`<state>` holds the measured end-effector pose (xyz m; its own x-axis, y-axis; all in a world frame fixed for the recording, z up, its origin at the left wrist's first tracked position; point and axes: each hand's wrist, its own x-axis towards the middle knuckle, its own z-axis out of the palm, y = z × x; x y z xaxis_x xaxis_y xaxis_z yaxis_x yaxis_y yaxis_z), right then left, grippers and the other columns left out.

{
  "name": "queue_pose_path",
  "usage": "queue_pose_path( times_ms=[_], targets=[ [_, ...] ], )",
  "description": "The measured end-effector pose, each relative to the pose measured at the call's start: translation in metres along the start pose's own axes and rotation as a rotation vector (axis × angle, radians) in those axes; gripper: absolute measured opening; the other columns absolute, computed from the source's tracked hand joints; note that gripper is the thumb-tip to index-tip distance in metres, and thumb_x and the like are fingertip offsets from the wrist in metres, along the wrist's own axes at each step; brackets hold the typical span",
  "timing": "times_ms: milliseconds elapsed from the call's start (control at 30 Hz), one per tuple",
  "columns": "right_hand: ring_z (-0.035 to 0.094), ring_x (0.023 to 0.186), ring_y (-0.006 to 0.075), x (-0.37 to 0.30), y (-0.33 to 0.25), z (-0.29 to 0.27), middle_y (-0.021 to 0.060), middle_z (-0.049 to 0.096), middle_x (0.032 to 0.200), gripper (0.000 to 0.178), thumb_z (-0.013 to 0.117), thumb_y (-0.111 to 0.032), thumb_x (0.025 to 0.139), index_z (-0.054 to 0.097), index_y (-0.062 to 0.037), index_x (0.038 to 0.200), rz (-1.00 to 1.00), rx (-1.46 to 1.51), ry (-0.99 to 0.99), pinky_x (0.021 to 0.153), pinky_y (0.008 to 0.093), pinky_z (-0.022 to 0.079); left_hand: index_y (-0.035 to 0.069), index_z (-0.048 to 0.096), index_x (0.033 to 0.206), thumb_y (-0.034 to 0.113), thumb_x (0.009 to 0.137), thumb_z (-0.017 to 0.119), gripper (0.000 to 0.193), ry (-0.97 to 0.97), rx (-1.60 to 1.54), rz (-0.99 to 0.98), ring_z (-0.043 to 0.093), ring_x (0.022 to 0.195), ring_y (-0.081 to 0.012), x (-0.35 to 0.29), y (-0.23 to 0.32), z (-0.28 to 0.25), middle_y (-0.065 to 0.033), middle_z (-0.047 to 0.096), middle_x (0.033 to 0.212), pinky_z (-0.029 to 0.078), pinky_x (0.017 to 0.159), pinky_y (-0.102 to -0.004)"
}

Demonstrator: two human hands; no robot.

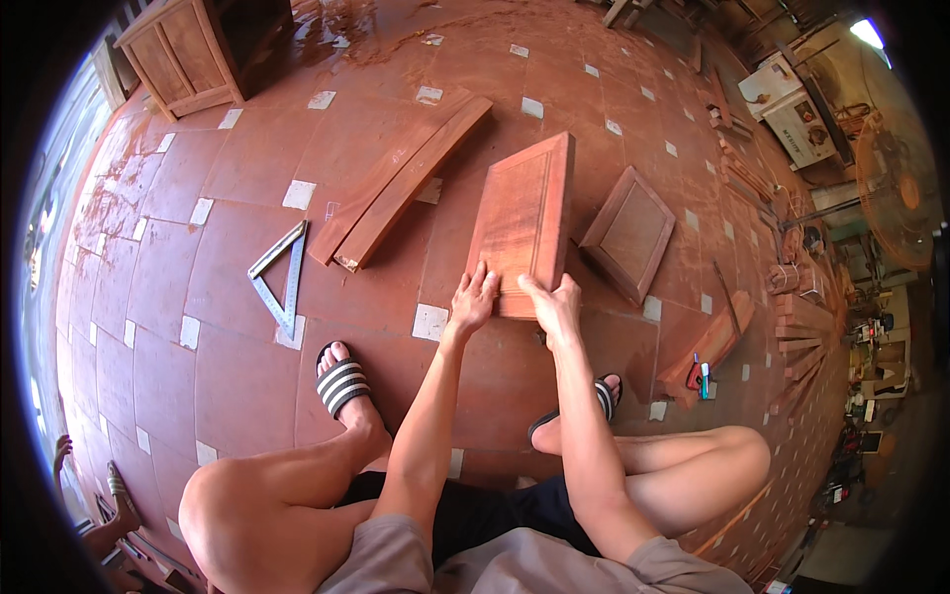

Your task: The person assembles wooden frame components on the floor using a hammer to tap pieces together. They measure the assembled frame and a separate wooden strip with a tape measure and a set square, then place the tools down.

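A reddish wooden cabinet door panel (pixel 524 213) stands tilted on the red tiled floor in front of me. My left hand (pixel 473 299) rests flat against its lower left face with fingers spread. My right hand (pixel 554 302) grips its near bottom edge at the right. My legs and striped sandals frame the panel from below.
A second framed wooden panel (pixel 629 235) lies just right. Two long planks (pixel 401 183) lie to the left, with a metal triangle square (pixel 282 277) beside them. A wooden cabinet (pixel 188 49) stands far left. Wood offcuts (pixel 708 346) and stacked sticks (pixel 802 327) sit to the right.
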<state>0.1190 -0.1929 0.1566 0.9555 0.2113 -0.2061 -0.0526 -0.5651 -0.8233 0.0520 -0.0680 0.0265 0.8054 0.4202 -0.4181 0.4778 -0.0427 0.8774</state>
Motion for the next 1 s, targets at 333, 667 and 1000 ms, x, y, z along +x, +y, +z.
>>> queue_pose_path(
  times_ms=[333, 667, 1000],
  targets=[
    [0.064, 0.114, 0.0218, 0.006, 0.013, -0.088, 0.0109, 0.068, 0.126, 0.049, 0.076, -0.016, 0.091, 0.063, 0.0042, 0.134, 0.270, 0.662, -0.095, 0.101, 0.0393, 0.050, -0.002, 0.060, 0.135, 0.043, 0.098, 0.063, 0.058, -0.411, -1.110, -0.322, 0.070, 0.106, -0.0256, 0.006, 0.017, -0.058, -0.0162, 0.071, 0.124, 0.056, 0.097, -0.0358],
    [0.065, 0.116, 0.0234, -0.025, -0.001, -0.138, 0.0089, 0.068, 0.126, 0.047, 0.074, -0.018, 0.094, 0.059, -0.0010, 0.136, 0.124, 0.936, -0.126, 0.101, 0.0410, 0.052, -0.006, 0.057, 0.135, 0.028, 0.095, 0.072, 0.055, -0.581, -1.411, -0.116, 0.071, 0.109, -0.0284, -0.033, 0.125, -0.076, -0.0184, 0.070, 0.124, 0.058, 0.098, -0.0420],
    [0.059, 0.117, 0.0202, -0.039, -0.015, -0.161, 0.0086, 0.065, 0.126, 0.077, 0.086, -0.036, 0.082, 0.055, 0.0042, 0.140, -0.143, 0.632, -0.134, 0.105, 0.0349, 0.044, -0.005, 0.061, 0.128, 0.025, 0.082, 0.090, 0.063, -0.315, -0.891, 0.061, 0.071, 0.104, -0.0243, -0.057, 0.170, -0.085, -0.0173, 0.071, 0.118, 0.058, 0.094, -0.0397]
  ],
)
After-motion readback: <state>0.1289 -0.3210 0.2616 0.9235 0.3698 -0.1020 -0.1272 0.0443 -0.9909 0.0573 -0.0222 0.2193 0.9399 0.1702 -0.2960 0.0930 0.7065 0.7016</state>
